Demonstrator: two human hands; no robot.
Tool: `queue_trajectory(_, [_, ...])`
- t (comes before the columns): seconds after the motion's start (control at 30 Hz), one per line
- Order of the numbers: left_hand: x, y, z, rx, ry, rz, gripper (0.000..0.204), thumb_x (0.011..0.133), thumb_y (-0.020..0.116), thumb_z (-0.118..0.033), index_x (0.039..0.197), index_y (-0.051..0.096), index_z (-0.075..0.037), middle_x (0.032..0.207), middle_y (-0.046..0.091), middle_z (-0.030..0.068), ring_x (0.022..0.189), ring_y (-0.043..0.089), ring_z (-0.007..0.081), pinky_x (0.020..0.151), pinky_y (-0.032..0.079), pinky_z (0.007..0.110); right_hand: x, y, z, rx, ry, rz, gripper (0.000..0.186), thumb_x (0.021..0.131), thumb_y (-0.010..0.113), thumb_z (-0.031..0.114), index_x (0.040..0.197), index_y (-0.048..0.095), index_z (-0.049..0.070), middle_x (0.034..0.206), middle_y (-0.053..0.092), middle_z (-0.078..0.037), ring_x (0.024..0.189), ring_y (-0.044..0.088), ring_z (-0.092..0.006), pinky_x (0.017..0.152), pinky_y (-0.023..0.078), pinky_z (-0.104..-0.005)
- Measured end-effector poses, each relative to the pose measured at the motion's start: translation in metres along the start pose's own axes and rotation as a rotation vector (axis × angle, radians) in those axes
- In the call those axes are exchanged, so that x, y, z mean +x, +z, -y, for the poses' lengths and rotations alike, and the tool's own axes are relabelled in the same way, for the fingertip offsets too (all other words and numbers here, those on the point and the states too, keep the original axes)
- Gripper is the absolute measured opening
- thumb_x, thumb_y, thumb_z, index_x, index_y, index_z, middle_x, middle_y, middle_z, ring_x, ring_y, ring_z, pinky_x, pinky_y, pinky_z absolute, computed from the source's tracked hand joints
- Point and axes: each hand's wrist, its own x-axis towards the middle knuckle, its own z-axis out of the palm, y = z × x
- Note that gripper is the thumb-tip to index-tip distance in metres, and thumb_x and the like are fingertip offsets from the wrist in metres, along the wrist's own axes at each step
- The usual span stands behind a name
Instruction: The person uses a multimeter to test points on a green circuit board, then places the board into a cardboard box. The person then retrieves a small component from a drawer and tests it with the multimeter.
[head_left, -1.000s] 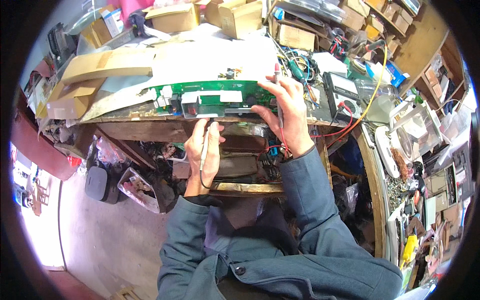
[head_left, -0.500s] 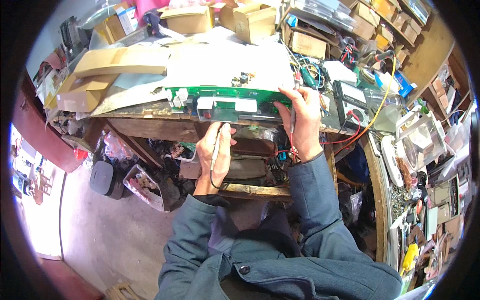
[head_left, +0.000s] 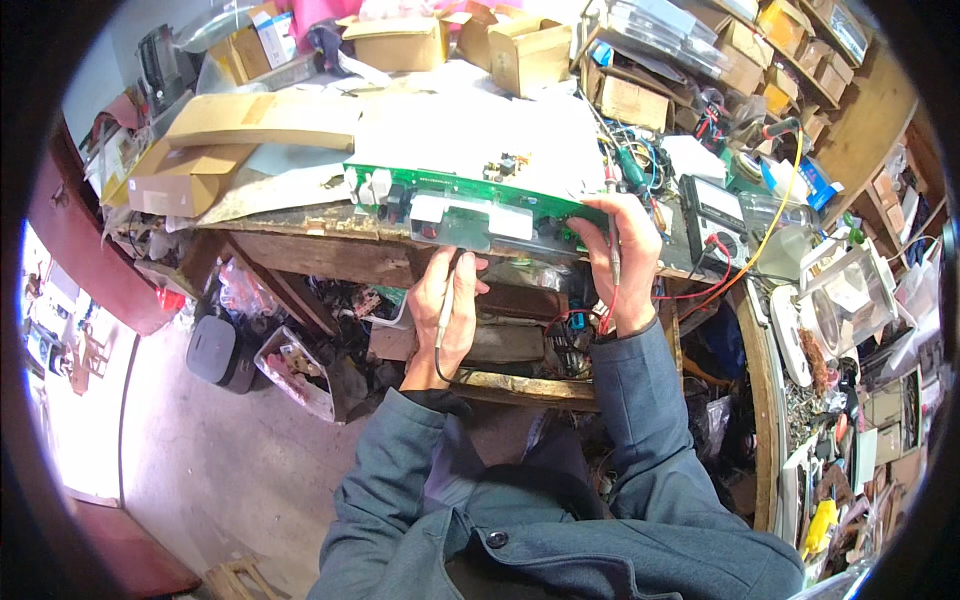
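Note:
A long green circuit board (head_left: 455, 186) stands on edge at the bench front, with white connectors (head_left: 375, 184) at its left end. My left hand (head_left: 455, 335) is below the board, closed round a pen-like test probe (head_left: 446, 308) with a dark cable; its tip is hard to make out at the board's lower edge. My right hand (head_left: 632, 240) grips the board's right end and also holds a test probe with a red lead (head_left: 611, 300) between its fingers. A multimeter (head_left: 714, 217) with leads plugged in lies to the right of that hand.
Cardboard boxes (head_left: 400, 42) stand along the bench's back, with flattened cardboard (head_left: 262, 120) at left. Small components (head_left: 508, 165) lie behind the board. A yellow cable (head_left: 796, 185) hangs at right. Below the bench are a bin (head_left: 295, 375) and clutter.
The board's right end now sits lower, so the board slopes down to the right. My right hand has gone down with it. The whole view has shifted slightly.

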Motion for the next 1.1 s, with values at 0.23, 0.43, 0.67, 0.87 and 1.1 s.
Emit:
queue_trajectory(0.23, [0.001, 0.0, -0.008, 0.026, 0.026, 0.013, 0.032, 0.11, 0.057, -0.024, 0.125, 0.067, 0.003, 0.097, 0.079, 0.0114, 0.071, 0.073, 0.0162, 0.065, 0.057, 0.029, -0.002, 0.0, -0.003, 0.012, 0.038, 0.011, 0.037, 0.079, 0.085, -0.004, 0.111, 0.071, 0.005, 0.099, 0.072, -0.011, 0.093, 0.072, -0.0261, 0.085, 0.056, -0.0351])
queue_trajectory(0.43, [0.001, -0.001, -0.008, 0.027, 0.051, 0.003, 0.032, 0.111, 0.057, -0.026, 0.121, 0.068, 0.003, 0.098, 0.079, 0.0112, 0.072, 0.074, 0.0164, 0.066, 0.058, 0.03, -0.004, -0.002, -0.004, 0.049, 0.089, 0.05, 0.036, 0.079, 0.085, -0.003, 0.112, 0.071, 0.004, 0.1, 0.072, -0.011, 0.093, 0.072, -0.0251, 0.084, 0.056, -0.0349])
queue_trajectory(0.67, [0.001, -0.002, -0.008, -0.024, 0.056, -0.021, 0.033, 0.112, 0.057, -0.029, 0.119, 0.069, 0.002, 0.101, 0.078, 0.0104, 0.074, 0.073, 0.0153, 0.067, 0.058, 0.029, -0.004, 0.001, 0.004, -0.043, -0.115, -0.032, 0.035, 0.078, 0.086, -0.004, 0.106, 0.07, 0.007, 0.1, 0.071, -0.013, 0.091, 0.072, -0.0311, 0.082, 0.057, -0.0372])
queue_trajectory(0.87, [0.0, -0.008, -0.003, -0.207, -0.027, -0.052, 0.04, 0.113, 0.057, -0.033, 0.116, 0.069, 0.005, 0.105, 0.076, 0.0137, 0.077, 0.073, 0.0154, 0.071, 0.057, 0.029, -0.007, 0.006, 0.011, -0.002, -0.21, -0.026, 0.035, 0.075, 0.081, -0.013, 0.1, 0.067, 0.006, 0.094, 0.07, -0.011, 0.085, 0.071, -0.0271, 0.075, 0.057, -0.0344])
queue_trajectory(1.1, [0.002, -0.018, 0.01, -0.087, -0.052, -0.018, 0.047, 0.113, 0.055, -0.038, 0.109, 0.071, 0.006, 0.103, 0.078, 0.0145, 0.074, 0.075, 0.0192, 0.07, 0.058, 0.03, -0.006, 0.009, 0.017, 0.008, -0.223, -0.013, 0.032, 0.074, 0.076, -0.016, 0.095, 0.066, 0.005, 0.093, 0.069, -0.011, 0.083, 0.07, -0.0265, 0.072, 0.056, -0.0332])
